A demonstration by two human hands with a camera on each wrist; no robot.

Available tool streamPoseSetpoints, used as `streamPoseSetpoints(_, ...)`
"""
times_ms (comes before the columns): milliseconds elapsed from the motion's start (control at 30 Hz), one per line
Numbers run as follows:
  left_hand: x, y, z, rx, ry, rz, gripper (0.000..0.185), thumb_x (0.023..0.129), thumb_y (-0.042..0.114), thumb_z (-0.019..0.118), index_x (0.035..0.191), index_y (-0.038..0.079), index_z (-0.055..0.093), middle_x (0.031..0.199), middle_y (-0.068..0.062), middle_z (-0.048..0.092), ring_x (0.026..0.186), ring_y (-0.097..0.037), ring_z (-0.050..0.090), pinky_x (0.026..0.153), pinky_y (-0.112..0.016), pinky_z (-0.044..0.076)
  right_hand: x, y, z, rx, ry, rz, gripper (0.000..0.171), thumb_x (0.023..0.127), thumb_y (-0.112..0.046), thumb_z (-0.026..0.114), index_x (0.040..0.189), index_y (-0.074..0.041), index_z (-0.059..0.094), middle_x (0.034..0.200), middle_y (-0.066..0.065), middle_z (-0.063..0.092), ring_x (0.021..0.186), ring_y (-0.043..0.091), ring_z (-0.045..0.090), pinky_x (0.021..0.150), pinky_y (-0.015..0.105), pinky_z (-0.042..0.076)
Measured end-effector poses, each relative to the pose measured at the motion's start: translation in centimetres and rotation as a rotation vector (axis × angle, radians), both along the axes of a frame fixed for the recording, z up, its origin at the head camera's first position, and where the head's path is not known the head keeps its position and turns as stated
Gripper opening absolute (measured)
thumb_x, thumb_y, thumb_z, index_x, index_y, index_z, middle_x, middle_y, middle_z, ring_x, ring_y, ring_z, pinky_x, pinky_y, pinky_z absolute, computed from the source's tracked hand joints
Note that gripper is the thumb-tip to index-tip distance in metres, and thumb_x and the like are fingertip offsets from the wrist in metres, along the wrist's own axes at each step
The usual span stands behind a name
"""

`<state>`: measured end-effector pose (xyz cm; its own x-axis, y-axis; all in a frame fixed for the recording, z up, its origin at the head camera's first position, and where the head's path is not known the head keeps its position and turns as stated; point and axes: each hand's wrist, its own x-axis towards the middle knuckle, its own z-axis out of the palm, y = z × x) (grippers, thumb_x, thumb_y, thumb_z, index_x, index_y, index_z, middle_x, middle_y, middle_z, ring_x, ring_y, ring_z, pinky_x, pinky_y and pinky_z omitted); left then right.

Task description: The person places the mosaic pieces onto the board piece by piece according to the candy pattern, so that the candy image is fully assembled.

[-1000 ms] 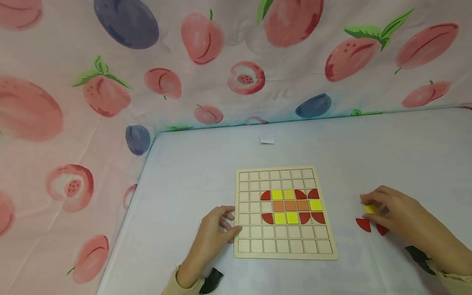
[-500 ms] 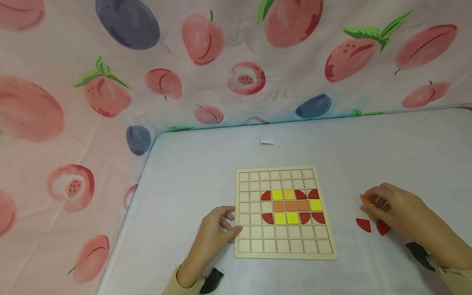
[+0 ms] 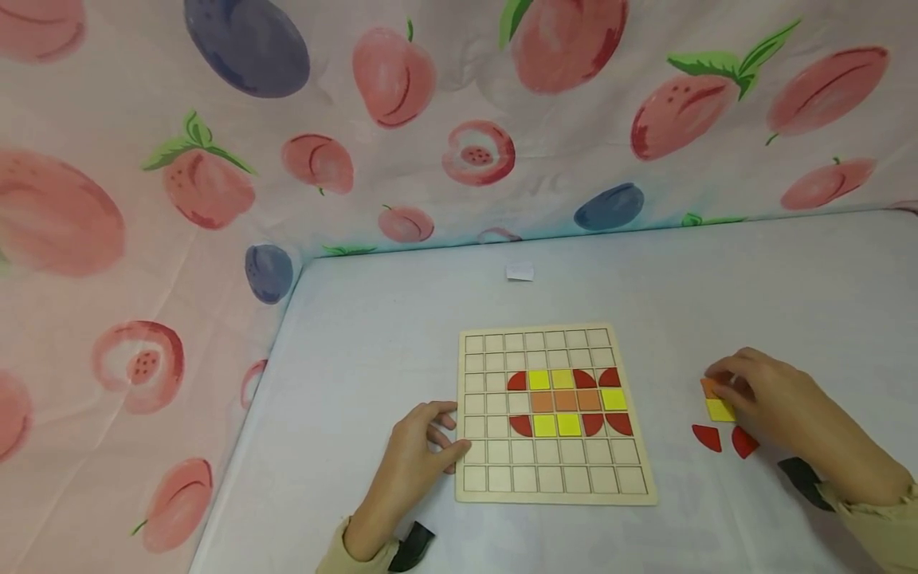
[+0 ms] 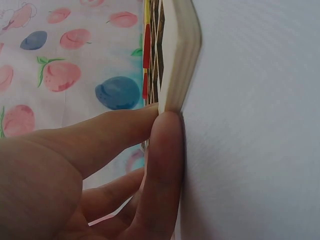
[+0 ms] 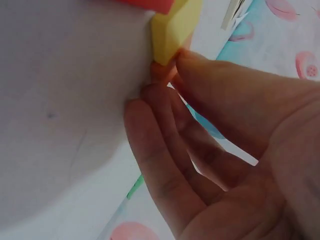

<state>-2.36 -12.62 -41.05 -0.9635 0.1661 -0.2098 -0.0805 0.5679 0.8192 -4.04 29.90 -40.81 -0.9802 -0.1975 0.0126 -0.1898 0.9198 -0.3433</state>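
A wooden grid board (image 3: pixel 550 478) lies on the white-covered table, with yellow and orange squares and red quarter-circles set in its cells. At its left edge my left hand (image 3: pixel 419 442) grips the rim, thumb over the top and fingers along the side. Right of the board, my right hand (image 3: pixel 778 402) pinches an orange square tile (image 3: pixel 708 388) between thumb and fingers. That tile sits against a yellow square tile (image 3: pixel 720 410); in the right wrist view the thumb reaches the orange piece just beside the yellow tile (image 5: pixel 175 32). My fingers partly cover the orange tile.
Two red quarter-circle pieces, one at left (image 3: pixel 708 438) and one at right (image 3: pixel 743 442), lie just below the yellow tile. A small white paper (image 3: pixel 519 272) is behind the board. A fruit-printed cloth (image 3: pixel 430 159) hangs along the back and left of the table.
My right hand has shifted slightly away from me, off the yellow tile and onto the orange one. Both red pieces and the yellow tile are now uncovered. My left hand stays at the board.
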Motion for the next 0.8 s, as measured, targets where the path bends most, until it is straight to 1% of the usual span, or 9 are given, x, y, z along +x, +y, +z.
streamPoseSetpoints(67,0.0,0.0,0.0,0.001,-0.002,0.001,0.05,0.081,0.002,0.079,0.126,-0.002,0.06,0.101,-0.007,0.058,0.078,-0.015,0.06,0.052,-0.02,0.057,0.0,0.0,0.1,0.001,-0.01,-0.007,0.019,0.082,-0.009,0.079,0.093,0.003,0.071,0.081,0.005,0.059,0.07,0.02,0.059,0.059,0.037,0.055)
streamPoseSetpoints(133,0.0,0.0,0.0,0.004,-0.002,0.0,0.05,0.081,0.002,0.079,0.126,-0.002,0.06,0.101,-0.008,0.058,0.078,-0.015,0.06,0.052,-0.02,0.057,0.0,-0.1,0.2,-0.007,-0.045,-0.019,0.021,0.083,-0.012,0.079,0.094,0.003,0.07,0.082,0.005,0.059,0.071,0.02,0.059,0.059,0.038,0.055)
streamPoseSetpoints(300,0.0,0.0,-0.1,0.009,0.005,-0.002,0.049,0.081,0.002,0.079,0.126,-0.002,0.06,0.101,-0.008,0.058,0.078,-0.014,0.06,0.052,-0.021,0.057,0.0,-0.2,0.3,-0.031,-0.104,-0.038,0.024,0.084,-0.019,0.079,0.095,0.001,0.071,0.085,0.006,0.06,0.073,0.02,0.06,0.061,0.036,0.055)
streamPoseSetpoints(500,-0.1,0.0,-0.1,0.008,0.01,-0.001,0.049,0.08,0.002,0.079,0.126,-0.002,0.06,0.101,-0.007,0.058,0.077,-0.014,0.06,0.052,-0.021,0.057,-0.3,-0.5,0.5,-0.065,-0.142,-0.042,0.022,0.081,-0.015,0.081,0.091,-0.002,0.066,0.082,0.003,0.061,0.073,0.018,0.057,0.06,0.032,0.054)
streamPoseSetpoints(667,-0.1,0.0,-0.1,0.008,0.012,0.002,0.049,0.08,0.001,0.079,0.126,-0.003,0.06,0.1,-0.008,0.058,0.077,-0.014,0.06,0.052,-0.02,0.057,-0.4,-1.3,1.1,-0.075,-0.107,-0.044,0.022,0.079,-0.017,0.083,0.089,-0.005,0.068,0.078,-0.003,0.062,0.072,0.016,0.055,0.058,0.025,0.052)
streamPoseSetpoints(700,-0.1,0.0,-0.1,0.007,0.012,0.002,0.049,0.08,0.001,0.079,0.126,-0.003,0.06,0.1,-0.008,0.058,0.077,-0.014,0.06,0.052,-0.02,0.057,-0.4,-1.5,1.2,-0.08,-0.106,-0.046,0.022,0.079,-0.018,0.083,0.089,-0.005,0.068,0.078,-0.003,0.063,0.071,0.016,0.055,0.058,0.025,0.052)
streamPoseSetpoints(800,0.0,0.0,-0.1,0.004,0.01,0.003,0.049,0.08,0.002,0.079,0.126,-0.002,0.061,0.1,-0.008,0.058,0.077,-0.014,0.06,0.052,-0.019,0.057,-0.5,-2.2,1.6,-0.096,-0.121,-0.063,0.023,0.079,-0.017,0.083,0.091,-0.005,0.069,0.08,-0.001,0.065,0.074,0.019,0.057,0.064,0.033,0.058)
